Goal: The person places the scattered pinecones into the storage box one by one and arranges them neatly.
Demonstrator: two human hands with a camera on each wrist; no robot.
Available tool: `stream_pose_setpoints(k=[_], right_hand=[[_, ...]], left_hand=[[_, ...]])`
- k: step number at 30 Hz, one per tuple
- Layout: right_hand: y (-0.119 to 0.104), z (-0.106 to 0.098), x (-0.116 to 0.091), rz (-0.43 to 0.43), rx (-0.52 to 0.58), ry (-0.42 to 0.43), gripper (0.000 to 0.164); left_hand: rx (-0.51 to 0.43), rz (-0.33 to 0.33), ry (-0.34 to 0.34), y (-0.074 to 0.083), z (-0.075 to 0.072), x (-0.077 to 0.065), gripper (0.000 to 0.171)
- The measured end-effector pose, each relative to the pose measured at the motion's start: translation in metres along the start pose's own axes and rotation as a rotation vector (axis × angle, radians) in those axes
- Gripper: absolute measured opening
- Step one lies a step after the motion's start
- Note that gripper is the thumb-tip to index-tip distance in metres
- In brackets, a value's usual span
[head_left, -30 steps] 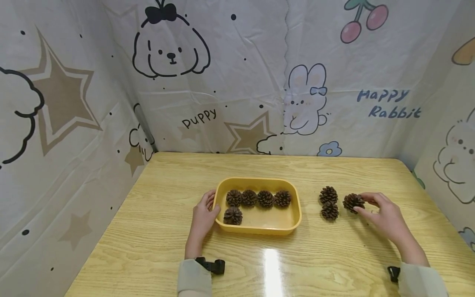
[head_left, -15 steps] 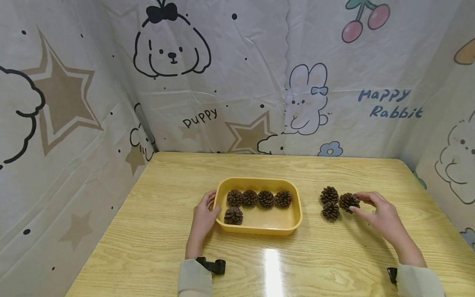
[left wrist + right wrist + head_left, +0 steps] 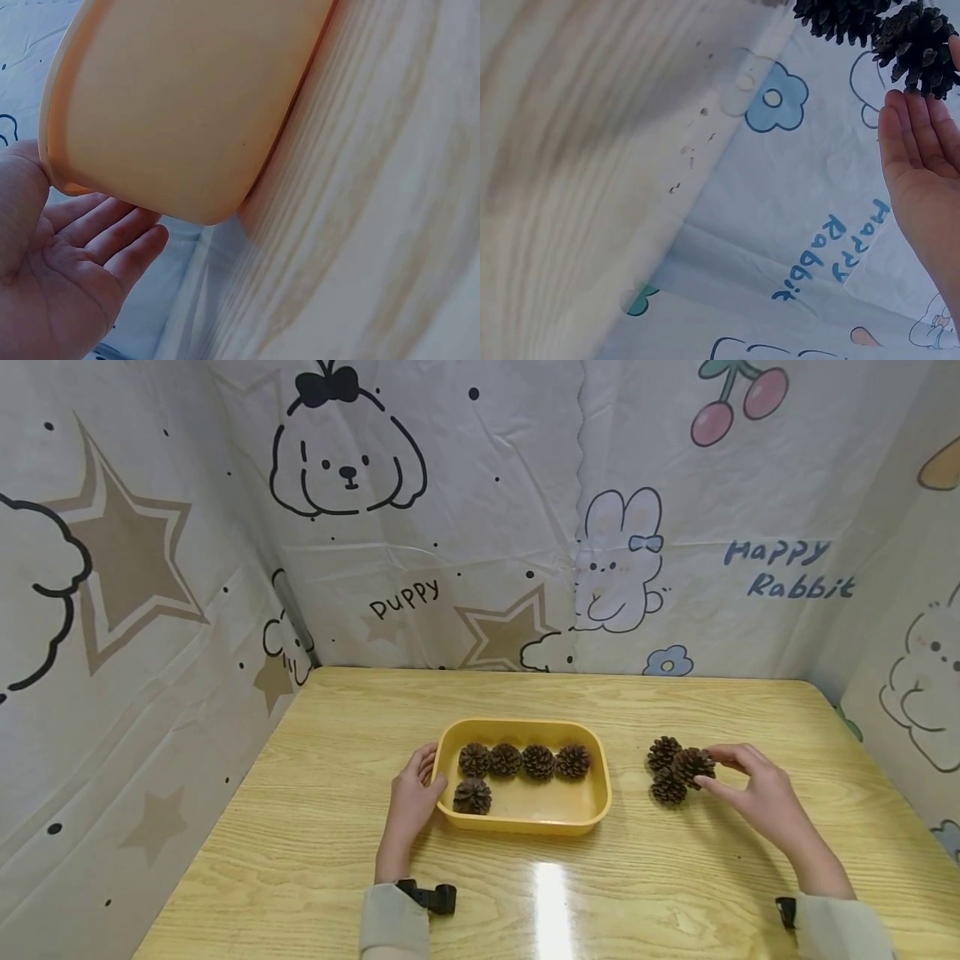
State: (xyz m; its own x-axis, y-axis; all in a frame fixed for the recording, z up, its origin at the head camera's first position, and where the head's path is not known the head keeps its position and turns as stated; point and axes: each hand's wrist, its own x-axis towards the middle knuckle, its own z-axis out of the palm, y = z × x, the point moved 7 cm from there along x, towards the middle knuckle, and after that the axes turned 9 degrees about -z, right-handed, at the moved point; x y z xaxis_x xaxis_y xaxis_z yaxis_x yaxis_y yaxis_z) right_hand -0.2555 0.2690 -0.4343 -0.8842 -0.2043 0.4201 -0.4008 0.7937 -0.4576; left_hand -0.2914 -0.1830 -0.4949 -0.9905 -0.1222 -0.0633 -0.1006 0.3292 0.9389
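My right hand (image 3: 761,793) pinches a brown pine cone (image 3: 694,766) between thumb and fingertips, at the right of the table. In the head view this cone overlaps two others, a rear pine cone (image 3: 663,752) and a front pine cone (image 3: 667,788). The right wrist view has the held cone (image 3: 919,52) at the fingertips, beside dark loose cones (image 3: 836,16) at the top edge. My left hand (image 3: 412,795) holds the left end of a yellow plastic tray (image 3: 525,827), thumb at the rim and fingers along the outer wall. Several pine cones (image 3: 537,762) lie in the tray.
The wood-grain table (image 3: 315,827) reaches back to a printed cloth (image 3: 487,510) that hangs behind it and at both sides. Small dark crumbs (image 3: 691,154) lie on the table near the right hand. Black straps (image 3: 427,897) circle the wrists.
My right hand has moved left with its pine cone, from apart from the two loose cones to overlapping them. The left hand and the tray stay in place.
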Motion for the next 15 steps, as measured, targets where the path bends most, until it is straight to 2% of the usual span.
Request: stream_pose_setpoints(k=[15], right_hand=[[-0.022, 0.008, 0.009, -0.074, 0.024, 0.002, 0.042]], left_hand=[[-0.004, -0.007, 0.001, -0.002, 0.0, 0.001, 0.051]])
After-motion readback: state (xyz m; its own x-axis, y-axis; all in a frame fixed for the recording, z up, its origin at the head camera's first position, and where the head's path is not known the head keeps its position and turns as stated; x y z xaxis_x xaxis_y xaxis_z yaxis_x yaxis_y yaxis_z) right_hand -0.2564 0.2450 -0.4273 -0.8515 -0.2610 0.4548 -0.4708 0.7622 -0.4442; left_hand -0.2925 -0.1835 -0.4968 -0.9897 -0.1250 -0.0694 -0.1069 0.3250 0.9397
